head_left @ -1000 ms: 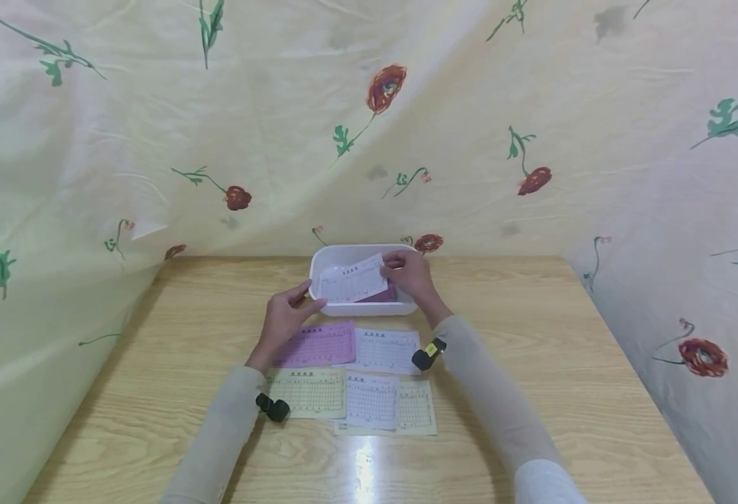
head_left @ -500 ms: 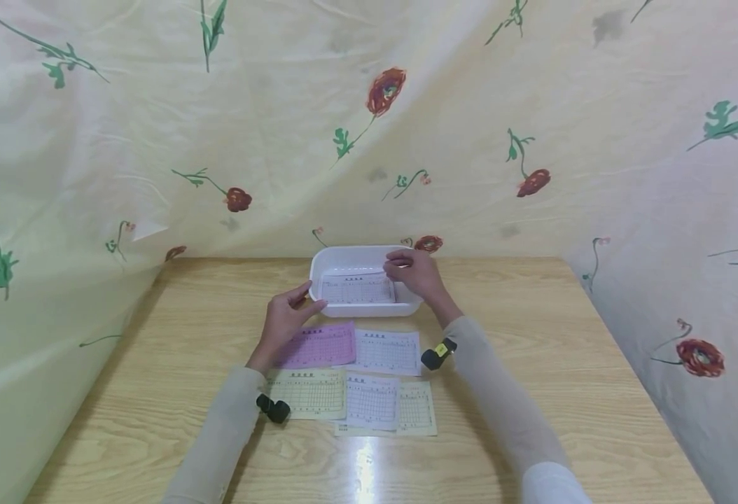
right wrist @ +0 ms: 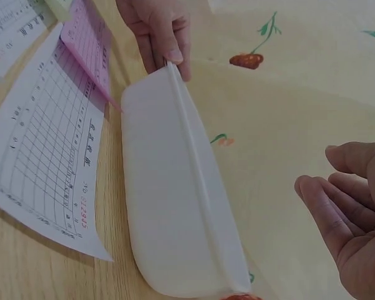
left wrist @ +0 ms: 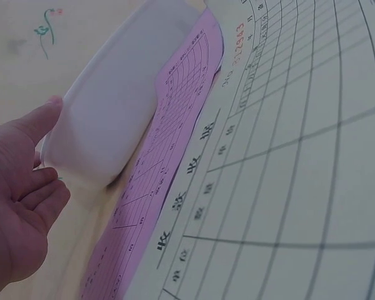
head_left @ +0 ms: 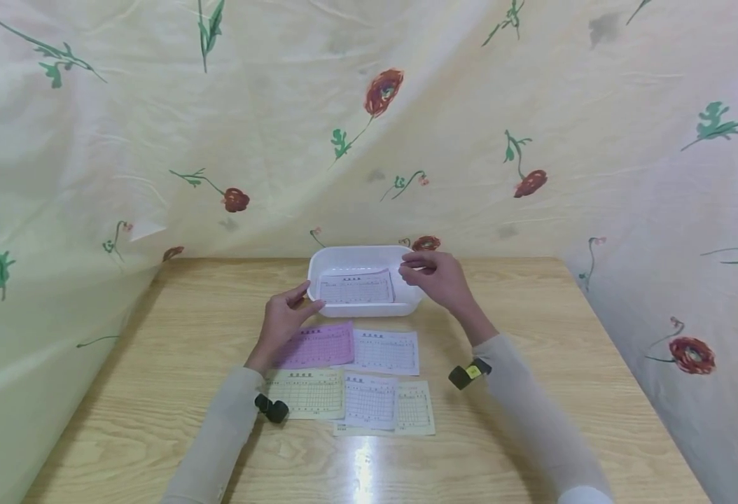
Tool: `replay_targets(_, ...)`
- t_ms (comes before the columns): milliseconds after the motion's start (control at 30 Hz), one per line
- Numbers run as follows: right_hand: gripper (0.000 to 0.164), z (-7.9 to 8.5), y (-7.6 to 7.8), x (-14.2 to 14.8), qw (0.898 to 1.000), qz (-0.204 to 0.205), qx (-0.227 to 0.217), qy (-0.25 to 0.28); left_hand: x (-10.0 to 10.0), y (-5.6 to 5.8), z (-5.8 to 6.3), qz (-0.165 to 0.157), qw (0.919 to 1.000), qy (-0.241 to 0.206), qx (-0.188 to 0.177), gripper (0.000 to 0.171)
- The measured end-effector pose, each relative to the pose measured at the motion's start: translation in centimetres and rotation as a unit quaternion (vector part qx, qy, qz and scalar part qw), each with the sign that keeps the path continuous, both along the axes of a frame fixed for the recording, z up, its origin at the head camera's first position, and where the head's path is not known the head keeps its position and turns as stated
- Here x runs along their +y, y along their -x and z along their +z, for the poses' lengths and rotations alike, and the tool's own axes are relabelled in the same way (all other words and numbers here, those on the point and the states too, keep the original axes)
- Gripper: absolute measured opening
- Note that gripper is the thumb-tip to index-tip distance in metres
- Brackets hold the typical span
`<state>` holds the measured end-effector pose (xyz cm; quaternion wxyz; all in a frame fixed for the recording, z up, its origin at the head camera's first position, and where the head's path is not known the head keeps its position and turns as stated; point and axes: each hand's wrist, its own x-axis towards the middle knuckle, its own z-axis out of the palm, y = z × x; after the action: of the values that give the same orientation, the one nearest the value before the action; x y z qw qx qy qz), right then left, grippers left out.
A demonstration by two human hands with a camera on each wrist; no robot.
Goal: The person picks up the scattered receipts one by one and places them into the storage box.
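Your left hand (head_left: 283,322) has the white tub (head_left: 369,310) pinched at its left front corner, thumb on the front rim and fingers round the side, while your right hand (head_left: 437,276) hangs over the tub's right end with its fingers loosely bent, thumb and fingertips a little apart, holding nothing and clear of the rim in the right wrist view. Inside the tub, toward its left side, you have a printed white slip (head_left: 355,288) lying face up. On the wooden table (head_left: 520,315) in front of the tub, nearer you, a pink slip (head_left: 321,346) overlaps the edge of an upper white slip (head_left: 386,351) to its right. Closer to you sits a row of three: the left yellow slip (head_left: 312,393), a lower white slip (head_left: 372,402) and the right yellow slip (head_left: 416,409), partly covered by that white one. Your sleeves carry a small black device (head_left: 272,409) at each wrist, and a flowered curtain (head_left: 281,105) hangs behind the table
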<state>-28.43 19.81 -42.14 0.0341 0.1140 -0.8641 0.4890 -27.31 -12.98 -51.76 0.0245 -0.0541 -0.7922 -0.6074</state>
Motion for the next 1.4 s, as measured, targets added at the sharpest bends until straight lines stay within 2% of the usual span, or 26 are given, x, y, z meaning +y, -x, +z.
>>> replay_targets(233, 0.036, 0.5, -3.3, 1.0, 1.000, -0.008, 0.006, 0.000, 0.1, 0.0, 0.0, 0.001, 1.0000, 0.003, 0.001, 0.074)
replay_targets(400, 0.035, 0.2, -5.7, 1.3, 1.000, -0.004, -0.002, -0.014, 0.0, 0.1, -0.1, -0.007, 0.9996, -0.024, 0.012, 0.075)
replay_targets(533, 0.032, -0.6, -7.5, 1.5, 1.000, 0.002, -0.007, -0.010, 0.0, 0.2, -0.2, -0.009, 0.9990, -0.041, 0.014, 0.075)
replay_targets(933, 0.032, -4.0, -12.3, 1.5, 0.998, 0.011, -0.055, -0.022, 0.2, 0.1, -0.1, -0.011, 0.9989, -0.045, 0.007, 0.077)
replay_targets(1133, 0.031, -5.4, -13.8, 0.8, 0.997, 0.006, -0.074, -0.020, 0.2, 0.1, 0.0, -0.011, 0.9989, -0.044, 0.012, 0.077)
replay_targets(1400, 0.032, -7.3, -14.7, 0.1, 0.995, 0.005, -0.103, -0.012, 0.1, 0.0, -0.2, -0.013, 0.9986, -0.050, 0.013, 0.077)
